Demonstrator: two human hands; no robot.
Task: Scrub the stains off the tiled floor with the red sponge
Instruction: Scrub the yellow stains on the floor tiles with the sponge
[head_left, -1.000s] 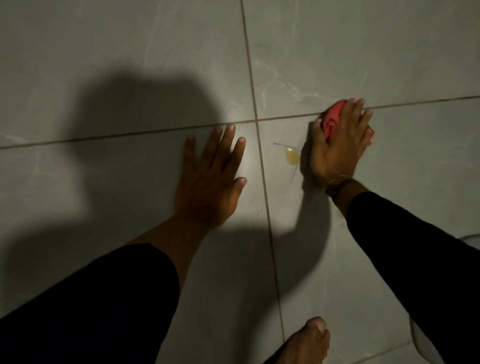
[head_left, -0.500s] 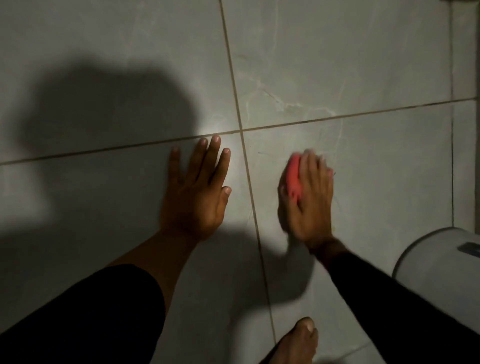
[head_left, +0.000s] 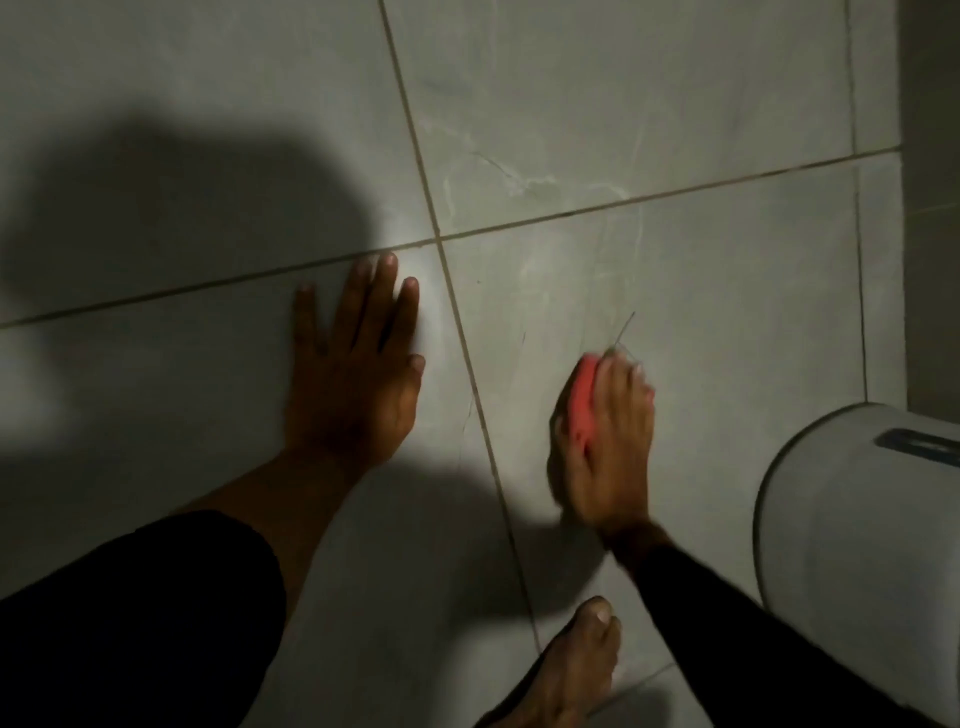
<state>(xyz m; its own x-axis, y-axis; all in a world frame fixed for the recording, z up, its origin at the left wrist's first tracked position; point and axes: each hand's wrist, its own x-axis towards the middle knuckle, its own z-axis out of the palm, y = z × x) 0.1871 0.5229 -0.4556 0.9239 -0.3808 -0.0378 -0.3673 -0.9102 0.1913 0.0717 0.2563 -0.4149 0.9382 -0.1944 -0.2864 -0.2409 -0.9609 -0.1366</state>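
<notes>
The right hand (head_left: 605, 447) presses its grip closed over the red sponge (head_left: 583, 400) on the tiled floor (head_left: 701, 322), just right of a grout line (head_left: 467, 364). The left hand (head_left: 353, 374) lies flat, fingers spread, empty.

The tiled floor (head_left: 675, 104) is pale grey-green with faint white marble veining and thin brown grout lines; the sponge (head_left: 582, 400) is bright red-pink; both sleeves (head_left: 130, 613) are black; the rounded bin (head_left: 857, 519) is off-white with a dark slot
</notes>
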